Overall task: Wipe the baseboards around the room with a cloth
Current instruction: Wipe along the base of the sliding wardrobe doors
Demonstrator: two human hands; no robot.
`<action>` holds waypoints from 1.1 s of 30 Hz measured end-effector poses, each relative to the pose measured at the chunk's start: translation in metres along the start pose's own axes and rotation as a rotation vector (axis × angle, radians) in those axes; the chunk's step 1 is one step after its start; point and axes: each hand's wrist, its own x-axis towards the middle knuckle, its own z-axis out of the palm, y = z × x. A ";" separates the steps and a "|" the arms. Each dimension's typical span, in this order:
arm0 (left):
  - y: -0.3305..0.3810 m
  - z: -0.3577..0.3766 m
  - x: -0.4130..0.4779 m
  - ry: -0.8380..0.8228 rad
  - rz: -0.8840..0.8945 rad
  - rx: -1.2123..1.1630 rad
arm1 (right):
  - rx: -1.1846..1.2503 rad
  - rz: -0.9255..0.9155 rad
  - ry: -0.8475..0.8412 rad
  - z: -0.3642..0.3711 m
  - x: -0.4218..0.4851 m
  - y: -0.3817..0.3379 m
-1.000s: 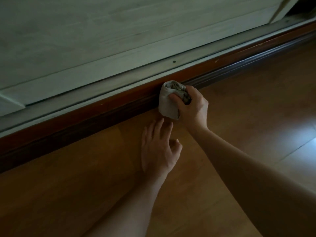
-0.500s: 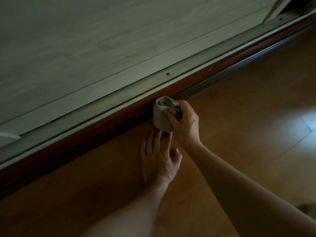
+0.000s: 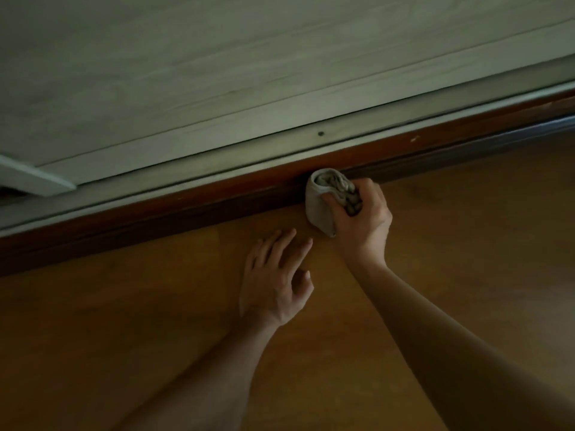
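We see the right hand (image 3: 361,225) gripping the bunched cloth (image 3: 323,200) against the baseboard (image 3: 186,209); just before it, the left hand (image 3: 273,281) rests on the floor (image 3: 124,321), fingers spread.

Bunched pale cloth (image 3: 322,209) pressed against dark reddish-brown baseboard (image 3: 186,206).

The cloth (image 3: 319,209) is pale grey-beige; the baseboard (image 3: 186,213), from 8 to 2 o'clock, is dark red-brown; the floor (image 3: 124,321) at 6 o'clock is orange-brown; the panel (image 3: 217,57) at 12 o'clock is pale grey with wood grain.
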 end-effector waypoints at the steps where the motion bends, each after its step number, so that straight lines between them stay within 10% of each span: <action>1: 0.001 0.000 0.000 -0.001 0.005 0.007 | 0.018 0.004 -0.015 0.002 0.000 -0.002; 10: 0.082 0.009 -0.003 0.076 -0.399 -0.068 | 0.113 0.016 -0.199 0.002 0.001 -0.010; 25: 0.092 0.019 -0.002 0.044 -0.460 0.057 | 0.122 -0.154 -0.260 0.008 0.005 0.000; 33: 0.091 0.017 -0.001 0.028 -0.451 0.030 | -0.007 -0.017 -0.024 -0.038 0.025 0.021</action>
